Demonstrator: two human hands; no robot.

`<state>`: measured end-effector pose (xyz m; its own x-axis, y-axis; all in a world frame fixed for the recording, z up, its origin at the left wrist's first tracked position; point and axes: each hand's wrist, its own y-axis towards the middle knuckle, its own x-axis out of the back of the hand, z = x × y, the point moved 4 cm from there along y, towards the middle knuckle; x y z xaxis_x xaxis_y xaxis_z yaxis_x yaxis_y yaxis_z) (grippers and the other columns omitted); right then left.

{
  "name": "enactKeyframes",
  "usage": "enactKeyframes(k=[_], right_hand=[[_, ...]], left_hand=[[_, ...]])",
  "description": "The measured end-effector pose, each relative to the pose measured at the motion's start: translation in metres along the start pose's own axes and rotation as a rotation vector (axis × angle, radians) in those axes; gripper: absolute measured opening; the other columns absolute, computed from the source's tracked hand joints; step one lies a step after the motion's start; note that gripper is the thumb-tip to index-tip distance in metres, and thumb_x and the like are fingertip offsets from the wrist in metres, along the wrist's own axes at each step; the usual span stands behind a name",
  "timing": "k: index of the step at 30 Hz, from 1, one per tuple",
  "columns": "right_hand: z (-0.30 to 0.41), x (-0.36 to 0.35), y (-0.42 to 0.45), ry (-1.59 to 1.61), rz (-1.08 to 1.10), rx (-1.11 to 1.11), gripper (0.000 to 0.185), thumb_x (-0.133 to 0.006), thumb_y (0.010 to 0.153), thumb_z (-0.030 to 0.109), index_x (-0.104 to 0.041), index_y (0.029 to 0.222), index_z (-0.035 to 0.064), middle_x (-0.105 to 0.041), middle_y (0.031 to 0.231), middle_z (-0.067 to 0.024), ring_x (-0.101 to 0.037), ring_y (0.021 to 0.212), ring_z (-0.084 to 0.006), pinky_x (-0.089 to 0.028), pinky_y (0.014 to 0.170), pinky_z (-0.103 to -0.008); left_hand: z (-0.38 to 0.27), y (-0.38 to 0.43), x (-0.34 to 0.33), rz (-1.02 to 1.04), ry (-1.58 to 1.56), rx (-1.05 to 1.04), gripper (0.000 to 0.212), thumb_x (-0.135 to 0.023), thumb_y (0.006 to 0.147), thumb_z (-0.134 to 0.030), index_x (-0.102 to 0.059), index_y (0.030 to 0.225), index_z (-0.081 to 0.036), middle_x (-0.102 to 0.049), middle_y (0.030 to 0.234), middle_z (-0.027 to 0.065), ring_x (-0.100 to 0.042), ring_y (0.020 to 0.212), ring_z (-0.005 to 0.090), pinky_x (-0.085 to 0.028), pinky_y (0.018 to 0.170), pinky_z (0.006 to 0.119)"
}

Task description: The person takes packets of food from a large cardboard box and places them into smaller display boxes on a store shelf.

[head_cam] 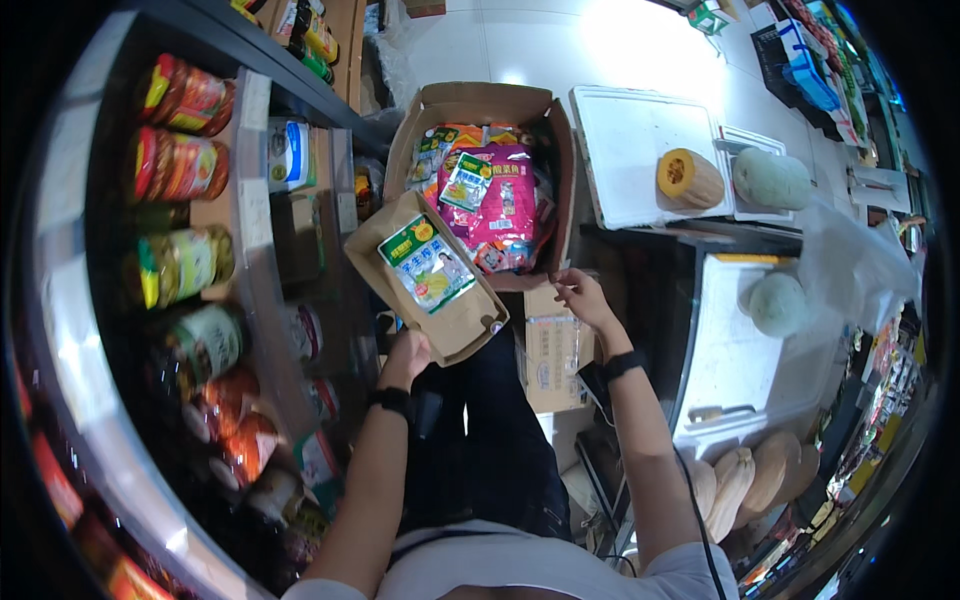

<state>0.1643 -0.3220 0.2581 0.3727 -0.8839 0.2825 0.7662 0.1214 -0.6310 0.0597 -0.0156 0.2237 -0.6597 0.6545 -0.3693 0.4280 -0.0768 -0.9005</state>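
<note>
My left hand (pixel 411 352) grips the near left corner of a small open cardboard tray (pixel 450 341), which is tilted over the near left side of a larger box. In the tray lies a green-and-silver pouch of pickled vegetable (pixel 427 264). My right hand (pixel 586 298) has its fingertips on the near right corner of the large open cardboard box (pixel 480 96). Inside that box are a purple food pouch (pixel 514 187), a smaller green-and-silver pouch (pixel 466 182) on top of it, and several other packets, partly hidden.
Shelves on the left hold jars with red filling (pixel 184 166) and a green-lidded jar (pixel 187 266). A closed carton (pixel 551 360) lies below the large box. At right, white foam boxes (pixel 626 150) carry a cut pumpkin (pixel 690 178), pale green gourds (pixel 772 178) and a knife (pixel 720 412).
</note>
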Motion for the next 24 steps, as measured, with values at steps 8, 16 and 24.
enactKeyframes(k=[8,16,24], right_hand=[[-0.047,-0.056,0.219,-0.34,0.209,-0.155,0.053,-0.067,0.066,0.034,-0.053,0.104,-0.0013,-0.057,0.097,-0.0208,-0.056,0.092,-0.0307,-0.044,0.076,-0.0349],[-0.101,-0.114,0.349,-0.225,0.019,-0.432,0.091,-0.068,0.06,0.052,-0.033,0.114,-0.0116,-0.047,0.111,-0.027,-0.049,0.103,-0.034,-0.042,0.084,-0.0347],[-0.115,-0.173,0.381,0.002,-0.313,-0.685,0.086,-0.076,0.059,0.033,-0.019,0.113,-0.0031,-0.046,0.107,-0.023,-0.054,0.091,-0.0284,-0.047,0.072,-0.0374]], left_hand=[[-0.017,0.033,0.008,-0.139,0.147,-0.006,0.069,-0.039,0.054,0.015,-0.035,0.12,-0.004,-0.048,0.106,0.0108,-0.05,0.095,0.0244,-0.047,0.064,0.029],[-0.018,0.031,0.026,-0.231,0.156,0.079,0.056,-0.043,0.057,0.015,-0.042,0.11,-0.004,-0.049,0.1,0.0064,-0.052,0.091,0.0218,-0.047,0.067,0.031],[-0.017,0.04,0.019,-0.371,0.046,0.084,0.04,-0.052,0.058,0.013,-0.048,0.097,0.001,-0.054,0.092,0.0083,-0.056,0.082,0.0198,-0.049,0.065,0.029]])
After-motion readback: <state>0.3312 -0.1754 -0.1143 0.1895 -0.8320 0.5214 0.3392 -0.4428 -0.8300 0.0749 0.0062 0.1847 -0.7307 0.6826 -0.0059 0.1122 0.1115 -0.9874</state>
